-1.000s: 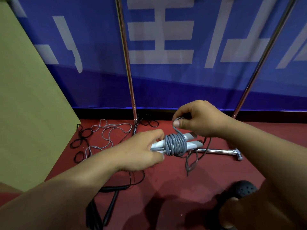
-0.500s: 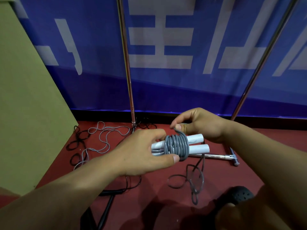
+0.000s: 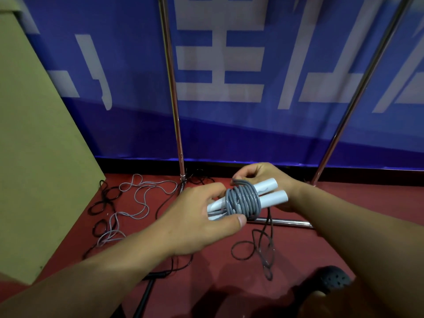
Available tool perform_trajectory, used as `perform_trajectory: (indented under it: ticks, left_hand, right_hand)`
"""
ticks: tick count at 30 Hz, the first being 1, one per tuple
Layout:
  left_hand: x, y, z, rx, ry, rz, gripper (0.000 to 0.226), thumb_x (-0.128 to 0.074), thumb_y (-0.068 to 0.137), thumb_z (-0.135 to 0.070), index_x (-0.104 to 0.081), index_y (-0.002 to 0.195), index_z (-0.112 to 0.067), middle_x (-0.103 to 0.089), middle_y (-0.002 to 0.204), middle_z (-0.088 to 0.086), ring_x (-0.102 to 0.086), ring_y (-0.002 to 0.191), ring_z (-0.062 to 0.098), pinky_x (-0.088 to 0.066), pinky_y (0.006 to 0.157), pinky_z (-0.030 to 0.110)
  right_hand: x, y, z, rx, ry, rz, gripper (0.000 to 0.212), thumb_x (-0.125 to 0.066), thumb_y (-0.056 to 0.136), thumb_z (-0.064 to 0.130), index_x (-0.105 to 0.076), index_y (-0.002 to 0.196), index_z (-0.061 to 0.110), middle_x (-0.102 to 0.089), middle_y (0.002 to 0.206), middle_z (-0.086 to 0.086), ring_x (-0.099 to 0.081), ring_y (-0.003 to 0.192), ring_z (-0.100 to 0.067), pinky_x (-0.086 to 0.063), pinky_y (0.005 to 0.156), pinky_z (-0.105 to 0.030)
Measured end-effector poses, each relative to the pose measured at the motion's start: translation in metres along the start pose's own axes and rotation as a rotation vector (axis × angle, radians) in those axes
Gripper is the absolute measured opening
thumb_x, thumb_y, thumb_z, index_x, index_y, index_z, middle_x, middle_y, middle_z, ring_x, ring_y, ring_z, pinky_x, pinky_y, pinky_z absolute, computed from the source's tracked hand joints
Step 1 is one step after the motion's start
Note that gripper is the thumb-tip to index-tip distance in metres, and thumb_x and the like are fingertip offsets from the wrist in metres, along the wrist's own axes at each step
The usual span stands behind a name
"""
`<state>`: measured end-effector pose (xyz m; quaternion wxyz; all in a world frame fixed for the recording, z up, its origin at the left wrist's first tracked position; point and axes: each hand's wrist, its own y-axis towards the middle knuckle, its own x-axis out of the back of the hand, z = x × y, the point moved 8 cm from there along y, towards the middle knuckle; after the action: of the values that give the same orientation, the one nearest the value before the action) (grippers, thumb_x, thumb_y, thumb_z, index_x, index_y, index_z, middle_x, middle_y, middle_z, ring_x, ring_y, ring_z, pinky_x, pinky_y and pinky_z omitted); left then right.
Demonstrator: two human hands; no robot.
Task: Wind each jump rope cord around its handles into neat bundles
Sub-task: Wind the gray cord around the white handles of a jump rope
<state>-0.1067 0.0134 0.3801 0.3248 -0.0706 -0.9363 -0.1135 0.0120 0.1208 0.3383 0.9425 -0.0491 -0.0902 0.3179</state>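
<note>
Right now, from your head camera, the two white handles (image 3: 273, 191) lie side by side between your hands, with their long way running from low on your left to high on your right. Your left hand (image 3: 197, 220) grips the left ends, thumb under the gray cord coil (image 3: 242, 200), and your right hand (image 3: 263, 177) pinches the cord just behind the coil's top. I think the loose tail (image 3: 263, 246) hanging to the red floor (image 3: 218, 267) is closer to your right hand, so that hand should bring it around.

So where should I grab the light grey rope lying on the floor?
Pinch the light grey rope from above at one of its open loops on the floor. It lies flat in loose curls apart from the hands; I cannot see its handles.
</note>
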Motion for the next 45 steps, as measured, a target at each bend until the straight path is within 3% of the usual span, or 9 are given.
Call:
perform_trajectory:
  ticks: [4,7,12,16,21,31,37,41,45]
  left_hand:
    - [0.001,0.007,0.009,0.041,-0.265,-0.032,0.053,-0.064,0.071,-0.051,-0.06,0.095,-0.003,-0.051,0.068,0.003,-0.043,0.06,0.019,-0.035,0.056,0.036]
    - [0.006,0.013,0.024,0.109,-0.324,-0.087,0.053,-0.064,0.07,-0.05,-0.061,0.096,-0.004,-0.045,0.064,-0.003,-0.038,0.059,0.016,-0.031,0.056,0.037]
    - [0.015,0.019,0.048,0.221,-0.256,-0.193,0.055,-0.061,0.066,-0.058,-0.063,0.094,-0.011,-0.05,0.065,-0.001,-0.045,0.06,0.017,-0.038,0.058,0.04]
    - [0.021,0.021,0.064,0.313,-0.16,-0.249,0.047,-0.06,0.069,-0.061,-0.063,0.089,-0.018,-0.057,0.066,-0.006,-0.05,0.061,0.013,-0.041,0.062,0.037]
    - [0.034,0.023,0.073,0.38,0.047,-0.318,0.025,-0.063,0.091,-0.044,-0.059,0.089,-0.019,-0.062,0.075,-0.005,-0.053,0.064,0.012,-0.037,0.057,0.028]
    - [0.055,0.024,0.111,0.537,0.158,-0.316,0.023,-0.062,0.094,-0.043,-0.059,0.095,-0.02,-0.059,0.077,-0.006,-0.053,0.067,0.012,-0.036,0.057,0.028]
    - [0.049,0.027,0.11,0.542,0.184,-0.275,0.021,-0.062,0.094,-0.042,-0.057,0.09,-0.023,-0.059,0.077,-0.006,-0.052,0.066,0.01,-0.034,0.055,0.027]
    - [0.045,0.028,0.108,0.54,0.229,-0.241,0.024,-0.062,0.094,-0.042,-0.054,0.086,-0.022,-0.059,0.078,-0.004,-0.052,0.066,0.01,-0.035,0.055,0.027]
    - [0.038,0.032,0.108,0.544,0.271,-0.191,0.028,-0.063,0.093,-0.045,-0.056,0.088,-0.018,-0.059,0.081,-0.002,-0.052,0.068,0.012,-0.035,0.056,0.028]
  right_hand:
    - [-0.007,0.0,0.005,0.112,-0.096,0.04,0.01,-0.064,0.072,0.006,-0.07,0.079,0.005,-0.062,0.073,-0.021,-0.054,0.07,-0.021,-0.043,0.061,-0.033]
    - [-0.001,0.009,-0.005,0.018,-0.216,-0.091,0.024,-0.056,0.075,-0.001,-0.057,0.059,0.017,-0.049,0.057,-0.002,-0.04,0.059,-0.014,-0.032,0.053,-0.028]
    - [-0.006,0.01,-0.012,-0.078,-0.291,-0.114,0.023,-0.061,0.096,0.022,-0.069,0.075,0.018,-0.063,0.066,0.0,-0.046,0.052,-0.01,-0.038,0.049,-0.022]
    - [-0.007,0.011,-0.003,0.01,-0.517,-0.136,0.022,-0.056,0.1,0.025,-0.074,0.097,0.012,-0.063,0.068,0.008,-0.051,0.047,0.009,-0.038,0.053,-0.009]
    - [-0.019,0.009,0.01,0.053,-0.678,-0.134,0.02,-0.053,0.1,0.023,-0.068,0.085,0.023,-0.063,0.07,0.012,-0.052,0.056,0.01,-0.034,0.056,-0.008]
    - [-0.021,-0.003,0.018,-0.093,-0.428,-0.146,0.022,-0.061,0.096,0.03,-0.073,0.09,0.013,-0.056,0.059,0.002,-0.051,0.051,-0.011,-0.052,0.052,-0.025]
    - [-0.014,-0.018,0.037,-0.109,-0.388,-0.154,0.013,-0.062,0.094,0.024,-0.073,0.091,0.017,-0.05,0.065,-0.004,-0.046,0.055,-0.015,-0.04,0.042,-0.017]
    - [-0.011,-0.021,0.036,-0.13,-0.398,-0.133,0.013,-0.064,0.093,0.024,-0.073,0.088,0.017,-0.05,0.066,-0.006,-0.045,0.061,-0.02,-0.039,0.052,-0.028]
    - [-0.011,-0.016,0.033,-0.126,-0.377,-0.16,0.022,-0.068,0.088,0.025,-0.069,0.068,0.018,-0.049,0.062,-0.006,-0.042,0.06,-0.021,-0.038,0.057,-0.034]
